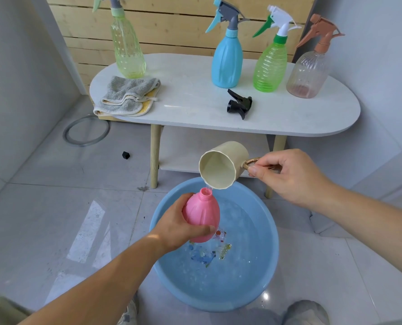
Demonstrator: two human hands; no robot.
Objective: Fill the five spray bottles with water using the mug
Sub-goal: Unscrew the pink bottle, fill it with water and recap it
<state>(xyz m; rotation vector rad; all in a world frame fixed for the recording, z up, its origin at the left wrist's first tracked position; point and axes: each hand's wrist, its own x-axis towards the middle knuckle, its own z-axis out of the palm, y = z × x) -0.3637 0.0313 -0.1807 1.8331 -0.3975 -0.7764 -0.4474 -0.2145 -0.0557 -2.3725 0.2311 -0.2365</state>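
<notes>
While I'm tipping the cream faceted mug point(221, 168) by its gold ring handle, my right hand point(289, 174) is pinching that handle, fingers point(257, 170) clamped on it. The mug's lip is hanging just above the open neck of the pink ribbed plastic bottle point(202, 214), and a thin trickle of water point(208, 186) is running between them. My left hand point(183, 221) is gripping the bottle, fingers point(202, 229) wrapped round its belly, holding it tilted over the round blue plastic basin point(275, 249). The basin is sitting on the tiled floor, holding water.

Behind it, on the white oval bench point(195, 106), four capped spray bottles are standing upright: a pale yellow-green one point(128, 50) at the left, then a solid blue one point(227, 62), a bright green ribbed one point(269, 66) and a clear one with a terracotta sprayer point(306, 71). A loose black spray head point(239, 104) is lying in front of the blue one. A folded grey towel point(127, 95) is lying at the bench's left end.
</notes>
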